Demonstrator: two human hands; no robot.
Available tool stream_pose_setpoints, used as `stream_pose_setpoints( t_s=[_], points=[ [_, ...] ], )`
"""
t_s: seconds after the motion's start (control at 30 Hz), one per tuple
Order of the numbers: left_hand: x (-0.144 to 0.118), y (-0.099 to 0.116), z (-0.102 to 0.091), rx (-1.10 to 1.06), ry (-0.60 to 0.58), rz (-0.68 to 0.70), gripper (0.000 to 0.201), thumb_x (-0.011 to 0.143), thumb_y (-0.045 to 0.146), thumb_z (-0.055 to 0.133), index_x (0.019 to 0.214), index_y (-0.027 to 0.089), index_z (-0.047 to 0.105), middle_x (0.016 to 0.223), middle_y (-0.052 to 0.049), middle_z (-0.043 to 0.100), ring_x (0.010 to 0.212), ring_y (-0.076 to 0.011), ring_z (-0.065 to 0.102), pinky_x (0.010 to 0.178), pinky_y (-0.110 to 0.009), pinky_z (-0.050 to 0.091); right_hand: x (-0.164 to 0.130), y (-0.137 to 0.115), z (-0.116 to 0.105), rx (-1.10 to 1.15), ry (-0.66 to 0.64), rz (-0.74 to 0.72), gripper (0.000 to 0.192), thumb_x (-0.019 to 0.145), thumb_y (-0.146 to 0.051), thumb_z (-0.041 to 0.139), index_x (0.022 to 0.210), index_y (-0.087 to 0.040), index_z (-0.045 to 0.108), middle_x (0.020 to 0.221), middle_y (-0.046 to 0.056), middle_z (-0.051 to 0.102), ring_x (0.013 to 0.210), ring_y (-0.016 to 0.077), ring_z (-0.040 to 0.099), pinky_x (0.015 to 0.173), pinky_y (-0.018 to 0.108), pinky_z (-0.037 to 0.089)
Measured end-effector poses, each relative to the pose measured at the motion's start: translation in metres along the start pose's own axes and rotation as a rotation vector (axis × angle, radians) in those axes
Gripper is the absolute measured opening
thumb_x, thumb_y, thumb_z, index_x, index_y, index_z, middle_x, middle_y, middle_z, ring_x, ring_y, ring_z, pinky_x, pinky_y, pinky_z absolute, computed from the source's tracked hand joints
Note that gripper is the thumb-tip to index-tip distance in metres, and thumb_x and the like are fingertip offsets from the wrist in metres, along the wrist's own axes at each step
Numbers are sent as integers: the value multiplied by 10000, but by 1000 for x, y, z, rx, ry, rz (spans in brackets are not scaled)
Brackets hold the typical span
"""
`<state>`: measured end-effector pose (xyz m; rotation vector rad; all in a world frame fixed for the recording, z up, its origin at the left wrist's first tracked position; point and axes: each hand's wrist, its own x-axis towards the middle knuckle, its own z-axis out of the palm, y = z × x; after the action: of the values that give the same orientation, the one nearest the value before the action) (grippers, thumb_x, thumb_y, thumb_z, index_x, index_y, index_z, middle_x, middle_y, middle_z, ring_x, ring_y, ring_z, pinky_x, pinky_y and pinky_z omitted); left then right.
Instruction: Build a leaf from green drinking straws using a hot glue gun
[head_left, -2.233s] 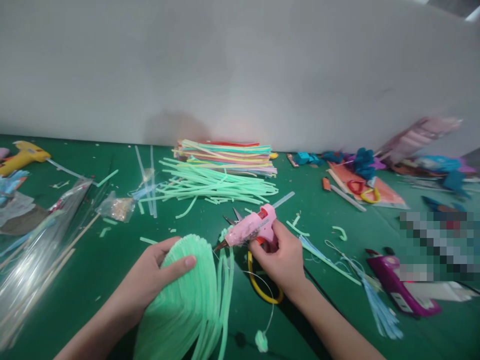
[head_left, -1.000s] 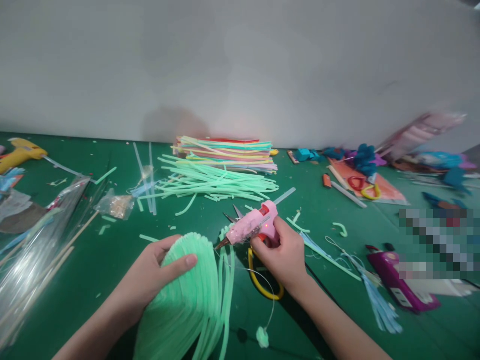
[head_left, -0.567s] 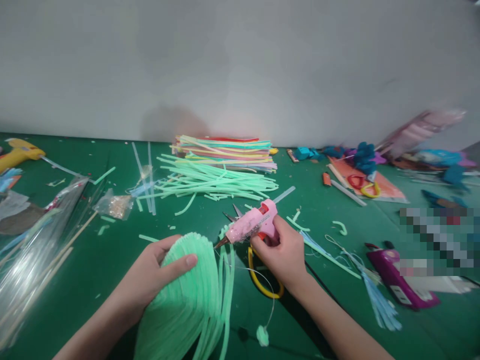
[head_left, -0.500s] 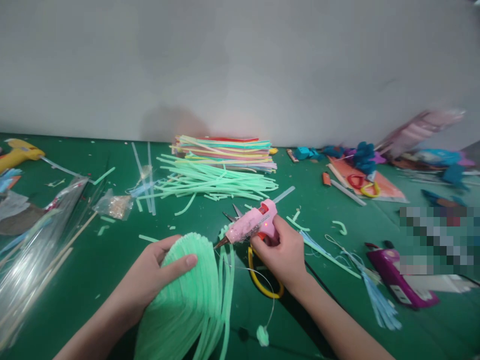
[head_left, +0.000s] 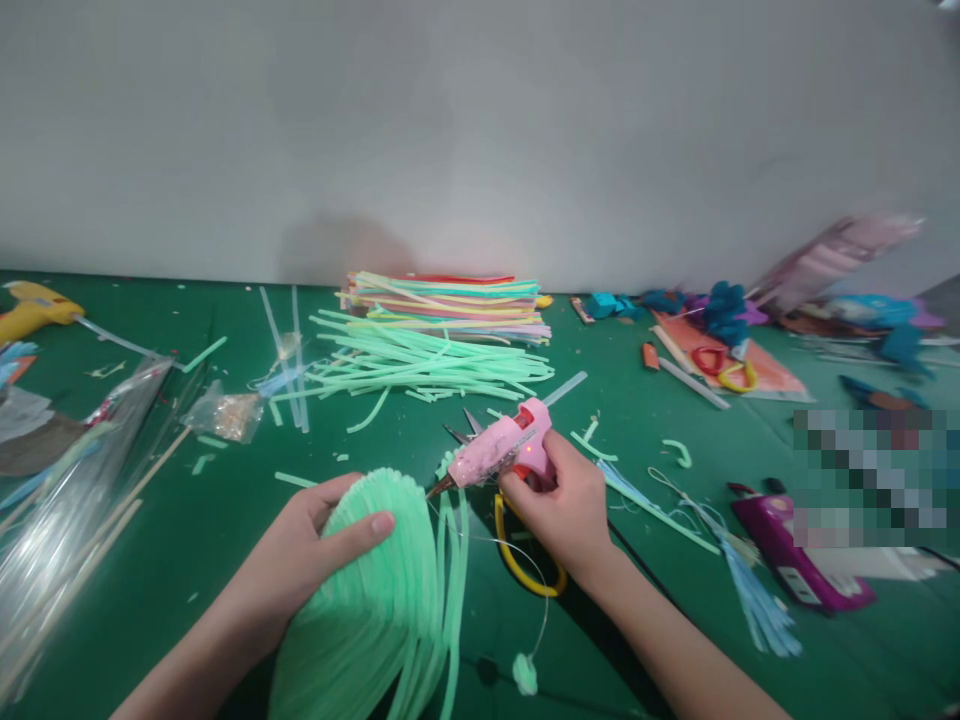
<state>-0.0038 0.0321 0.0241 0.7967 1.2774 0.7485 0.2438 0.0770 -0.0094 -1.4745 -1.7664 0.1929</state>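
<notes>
1. Two hands barely shift: left hand point(head_left: 300, 555) still clasps green strip fan point(head_left: 375, 590), low centre.
2. Right hand point(head_left: 566, 510) keeps gripping pink glue gun point(head_left: 502, 452); nozzle stays at fan's 1 o'clock edge. Gluing likely ongoing.

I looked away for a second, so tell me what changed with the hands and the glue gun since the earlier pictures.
Almost nothing. The right hand keeps the pink glue gun with its nozzle at the green strip bundle, which the left hand still grips. The view only shifted slightly.
</notes>
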Motion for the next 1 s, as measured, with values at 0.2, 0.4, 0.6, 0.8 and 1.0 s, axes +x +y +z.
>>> stream_pose_setpoints(
  t_s=[0.2, 0.4, 0.6, 0.8, 1.0],
  points=[
    [-3, 5, 5, 8, 41, 0, 421, 618, 445, 844, 953, 212, 742, 880, -36, 789, 756, -227, 718, 638, -263, 557, 0, -1, 0, 2, -2, 9, 272, 681, -241, 597, 624, -239, 331, 543, -91, 357, 473, 92, 316, 468, 239, 283],
    [-1, 3, 3, 17, 33, 0, 410, 628, 450, 836, 953, 218, 742, 878, -31, 786, 753, -221, 714, 642, -263, 555, 0, 0, 0, -1, -7, 10, 268, 680, -238, 598, 622, -237, 336, 548, -90, 364, 478, 92, 326, 475, 239, 290],
    [0, 2, 1, 44, 44, -6, 437, 635, 485, 825, 953, 199, 735, 829, -35, 775, 707, -205, 693, 631, -261, 548, 0, -1, -1, 14, -4, 27, 269, 679, -239, 594, 620, -237, 332, 545, -91, 357, 480, 91, 322, 476, 238, 289],
    [-1, 1, 0, 69, 79, -8, 421, 604, 453, 845, 920, 199, 734, 774, -23, 758, 678, -205, 683, 613, -263, 546, 1, 0, -2, 21, -3, 27, 267, 676, -240, 601, 622, -236, 340, 556, -86, 374, 485, 96, 337, 485, 243, 297],
    [1, 1, 1, 76, 96, -21, 414, 586, 427, 855, 911, 201, 737, 746, -29, 755, 651, -216, 684, 593, -276, 551, 1, 2, -2, 40, -17, 33, 223, 699, -261, 619, 651, -227, 403, 566, -79, 397, 497, 102, 358, 493, 245, 306]
  ],
)
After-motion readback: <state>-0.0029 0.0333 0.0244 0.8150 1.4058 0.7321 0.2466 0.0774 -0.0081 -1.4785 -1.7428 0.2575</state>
